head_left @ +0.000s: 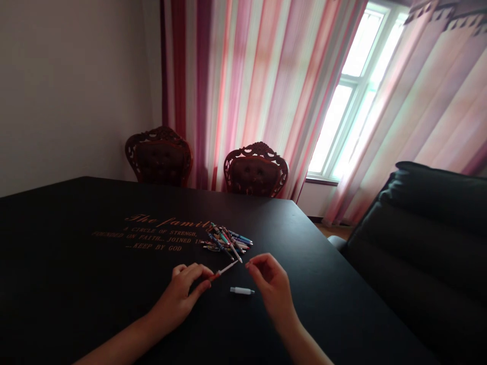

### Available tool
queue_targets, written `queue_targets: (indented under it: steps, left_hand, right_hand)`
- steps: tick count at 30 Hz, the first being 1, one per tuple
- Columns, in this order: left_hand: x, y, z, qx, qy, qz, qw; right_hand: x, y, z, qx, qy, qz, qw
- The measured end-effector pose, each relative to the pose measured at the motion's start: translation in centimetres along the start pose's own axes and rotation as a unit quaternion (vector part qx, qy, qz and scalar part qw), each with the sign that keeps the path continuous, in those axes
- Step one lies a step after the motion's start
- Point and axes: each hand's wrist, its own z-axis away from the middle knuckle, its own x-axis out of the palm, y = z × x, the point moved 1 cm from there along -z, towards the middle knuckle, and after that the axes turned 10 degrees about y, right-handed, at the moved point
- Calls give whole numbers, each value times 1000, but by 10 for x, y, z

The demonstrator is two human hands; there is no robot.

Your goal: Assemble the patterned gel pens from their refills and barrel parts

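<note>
And here's the left hand [186, 289], thumb and fingers pinching a red pen part [215, 276] above the black desk [76, 284], its thin white rod [229, 267] angling up toward the right hand [272, 284]. Over on that side, thumb and forefinger are drawn together at the tips; whether anything tiny sits between them, I can't tell.

Down on the desk, a white pen barrel [242, 291] lies on its side between the 2 hands, nearer the right. Just beyond, a heap of mixed pens [228, 241] crowds in close, with 1 pen jutting toward the rod's tip; touching or apart, hard to call. The heap covers the end of some gold lettering [163, 233].

Looking further out, 2 carved chairs [163, 159] [258, 172] back the far edge, striped curtains [266, 76] hang behind, a bright window [342, 101] shows between them, and a black armchair [422, 228] looms at right.
</note>
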Motion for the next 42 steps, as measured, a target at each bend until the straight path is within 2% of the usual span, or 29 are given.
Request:
queue_targets:
  steps: [2,5,10,17,24,26,29,32,34,37,42]
  left_hand:
    - [0,2,0,8,-11,-2,1000]
    - [0,4,-1,14,-27,-2,1000]
    - [-2,8,0,23,-46,-1,999]
    - [-1,5,1,30,-42,-3,999]
    - [-4,9,-1,28,-54,0,998]
    - [-3,9,-1,25,-52,-1,998]
    - [-1,4,0,8,-28,-11,1000]
    - [0,-3,1,-11,10,-28,1000]
    - [1,-6,0,-19,21,-35,999]
    - [2,-8,-1,-24,25,-41,999]
    - [2,-4,-2,-20,14,-45,999]
  right_hand:
    - [-1,0,-2,49,12,-62,997]
    - [1,-1,-1,86,7,-101,991]
    - [5,0,2,114,2,-128,985]
    - [6,-1,4,139,-6,-145,980]
    - [12,5,9,152,-48,-144,977]
    - [12,7,8,139,-66,-103,983]
    - [4,8,4,65,-90,66,992]
    - [-8,11,2,-25,-118,266,957]
    - [-13,14,1,-47,-141,340,929]
    - [-18,15,-1,-54,-154,362,918]
    - [-28,-1,-15,-90,-67,277,954]
